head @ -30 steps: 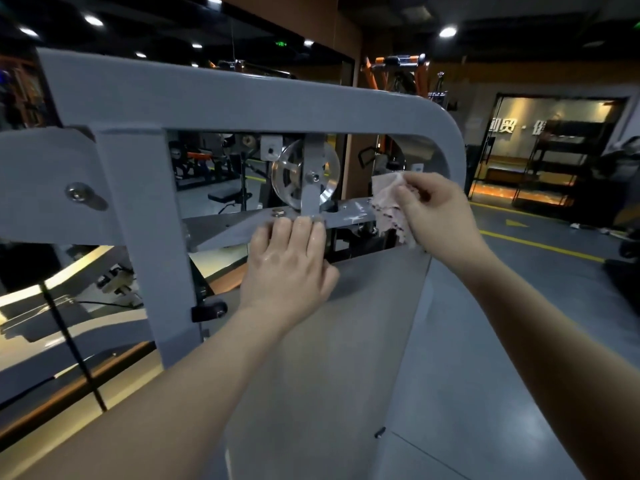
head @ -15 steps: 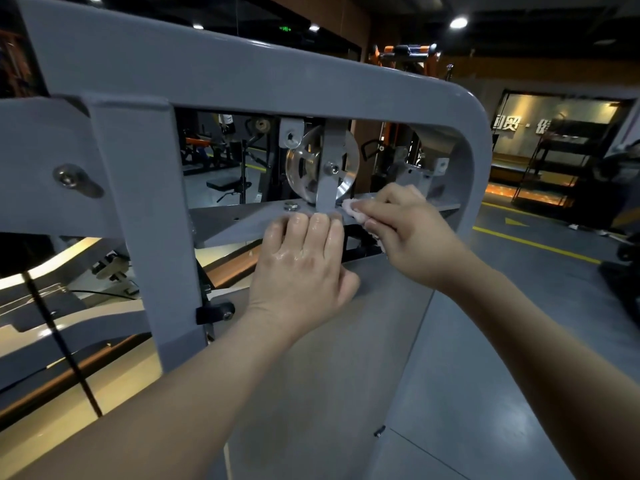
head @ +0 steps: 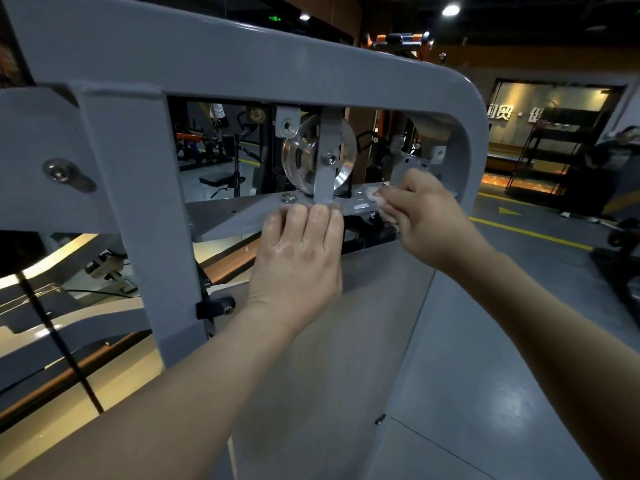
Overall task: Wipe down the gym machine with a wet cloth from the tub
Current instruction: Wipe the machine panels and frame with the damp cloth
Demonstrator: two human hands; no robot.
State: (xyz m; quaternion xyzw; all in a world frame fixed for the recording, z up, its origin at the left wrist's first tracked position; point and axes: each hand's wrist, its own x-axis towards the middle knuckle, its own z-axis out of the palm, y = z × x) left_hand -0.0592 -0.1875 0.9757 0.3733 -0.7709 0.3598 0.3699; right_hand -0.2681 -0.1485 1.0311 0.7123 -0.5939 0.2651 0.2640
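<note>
Dim gym hall behind: glossy grey floor (head: 485,375) with a yellow line (head: 530,234) off to the right, racks and other machines further back. Close in front of me is the gym machine (head: 242,64), a grey painted frame with a rounded top right corner. Inside the frame opening, a shiny metal pulley wheel (head: 304,157) sits in an upright bracket above a flat grey plate (head: 235,216).

My left hand (head: 298,258) lies open, fingers straight and together. The tips rest on the plate's near edge, just below the bracket, and the skin looks wet. My right hand (head: 429,220) has its fingers curled, pinching a small bunched white cloth (head: 373,195) and pressing it on the plate just right of the bracket. The cloth is mostly hidden under the fingers. Both hands are near each other, not touching.
</note>
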